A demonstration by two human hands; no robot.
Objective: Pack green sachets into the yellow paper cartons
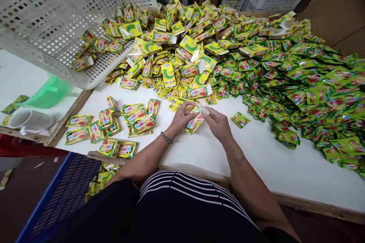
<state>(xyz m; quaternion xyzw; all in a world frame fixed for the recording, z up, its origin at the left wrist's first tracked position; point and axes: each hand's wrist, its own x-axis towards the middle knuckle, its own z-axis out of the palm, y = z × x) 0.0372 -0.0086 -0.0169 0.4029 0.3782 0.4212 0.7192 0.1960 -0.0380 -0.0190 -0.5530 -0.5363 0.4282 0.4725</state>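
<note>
Fingers (186, 105) of the left hand (179, 119) pinch a small box (195, 123) above the white counter (185, 155), while the right hand (219, 123) grips its pale, raised end flap between thumb and fingers. Just beyond the right hand, 1 green packet (240, 120) lies flat. Closed boxes (139, 118) sit in loose stacks to the left of the left hand. Ahead, yellow boxes (168, 74) form a heap that meets a broad mound of green packets (308, 83) on the right. At far left, a white basket (58, 34) tilts, some boxes inside, near a white mug (32, 120).
</note>
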